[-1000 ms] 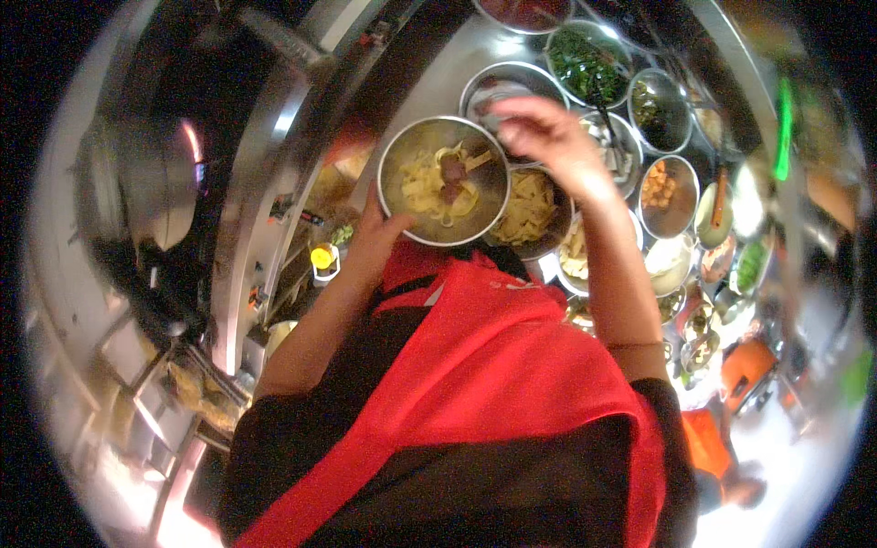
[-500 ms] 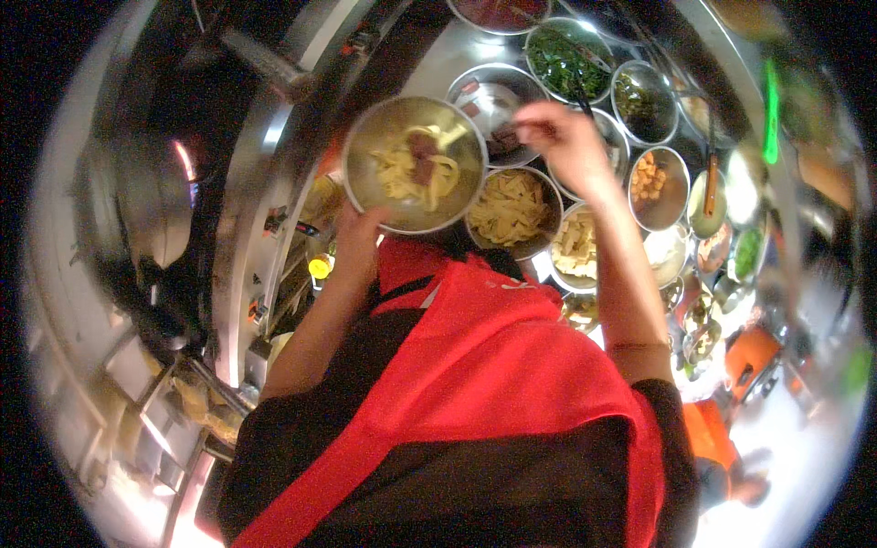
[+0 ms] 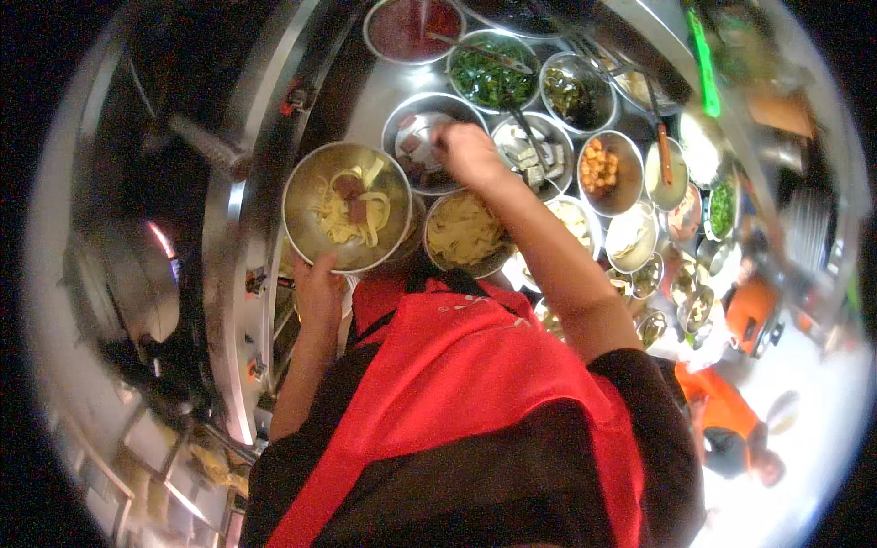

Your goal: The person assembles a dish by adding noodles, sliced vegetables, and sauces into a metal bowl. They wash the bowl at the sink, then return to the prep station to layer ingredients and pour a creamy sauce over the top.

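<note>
Left hand (image 3: 315,290) grips the steel bowl (image 3: 347,217) of noodles by its near rim while the right hand (image 3: 468,153) pinches dark slices from the far bowl (image 3: 422,144) — best keep that noodle bowl level and close beside it.

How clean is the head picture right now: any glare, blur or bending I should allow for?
Head view: fisheye bends the steel counter edge strongly; black corners. Glare washes out the lower-right floor and some small bowls. Bowl of noodles in left hand reads clearly; right hand slightly soft. Left side dim.

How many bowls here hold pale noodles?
2. One bowl is held by the left hand, with dark pieces on the noodles. The other sits on the counter beside it, under the right forearm. More may be hidden farther right.
</note>
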{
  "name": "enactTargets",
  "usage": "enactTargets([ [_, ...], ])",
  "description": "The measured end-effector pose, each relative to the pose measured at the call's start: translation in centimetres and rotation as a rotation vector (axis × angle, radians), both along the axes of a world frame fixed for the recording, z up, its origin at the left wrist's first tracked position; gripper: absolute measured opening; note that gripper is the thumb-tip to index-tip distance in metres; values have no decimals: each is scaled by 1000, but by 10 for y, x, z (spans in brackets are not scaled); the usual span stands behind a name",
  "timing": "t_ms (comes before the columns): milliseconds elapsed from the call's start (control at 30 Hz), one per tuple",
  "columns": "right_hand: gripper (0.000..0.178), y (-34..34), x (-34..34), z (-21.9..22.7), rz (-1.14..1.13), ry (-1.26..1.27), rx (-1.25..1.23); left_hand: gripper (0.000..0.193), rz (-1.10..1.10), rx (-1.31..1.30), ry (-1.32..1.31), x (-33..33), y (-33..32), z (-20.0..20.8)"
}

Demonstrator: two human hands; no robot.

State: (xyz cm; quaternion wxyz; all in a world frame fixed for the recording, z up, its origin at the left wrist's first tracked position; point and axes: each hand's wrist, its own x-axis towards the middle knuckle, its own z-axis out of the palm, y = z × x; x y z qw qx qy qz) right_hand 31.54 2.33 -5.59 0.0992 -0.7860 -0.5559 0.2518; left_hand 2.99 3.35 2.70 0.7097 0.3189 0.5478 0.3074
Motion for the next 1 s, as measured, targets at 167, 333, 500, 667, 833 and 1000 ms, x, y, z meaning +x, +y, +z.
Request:
enactTargets([
  [167, 19, -22, -14, 99, -398, 1020, 605, 60, -220, 59, 51, 21, -3, 14],
  [333, 20, -45, 45, 132, -224, 541, 501, 59, -422, 70, 114, 44, -6, 5],
  [500, 48, -71, 194, 40, -282, -199, 78, 61, -583, 42, 134, 67, -4, 21],
  [667, 55, -41, 214, -12, -94, -305, -538, 62, -558, 34, 89, 67, -6, 5],
  [833, 32, -31, 209, -23, -65, -288, -415, 61, -466, -34, 22, 71, -7, 5],
  [1000, 30, -44, 229, -45, -310, -144, -262, 60, -464, 54, -80, 79, -5, 10],
])
